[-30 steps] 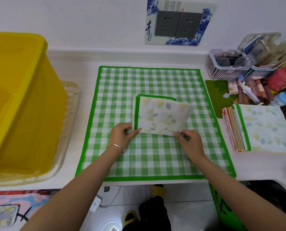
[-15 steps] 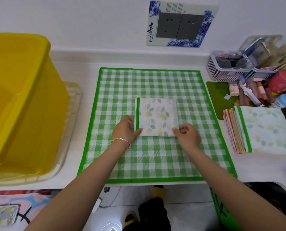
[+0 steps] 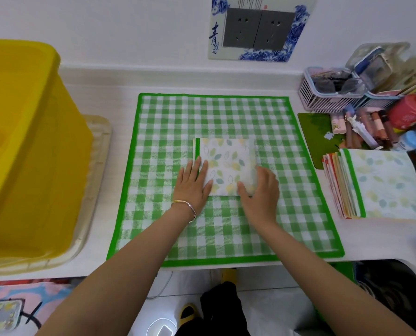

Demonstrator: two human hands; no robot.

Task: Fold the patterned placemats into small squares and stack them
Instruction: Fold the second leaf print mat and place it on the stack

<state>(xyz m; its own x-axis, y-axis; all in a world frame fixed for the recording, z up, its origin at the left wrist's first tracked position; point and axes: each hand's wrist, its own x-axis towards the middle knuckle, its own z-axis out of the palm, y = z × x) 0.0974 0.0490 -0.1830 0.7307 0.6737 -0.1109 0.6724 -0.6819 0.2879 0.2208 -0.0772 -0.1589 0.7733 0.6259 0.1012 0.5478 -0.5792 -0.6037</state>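
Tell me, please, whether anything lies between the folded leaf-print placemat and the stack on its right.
Nothing visible does. The folded placemat lies on the checked mat under the left hand and right hand; only bare mat and counter separate it from the stack.

A white wall (image 3: 105, 20) carries a grey double socket (image 3: 259, 29) above a white countertop (image 3: 119, 98).

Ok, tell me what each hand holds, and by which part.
Neither grips anything. The left hand presses flat on the lower left edge of the folded leaf-print placemat; the right hand presses its lower right corner.
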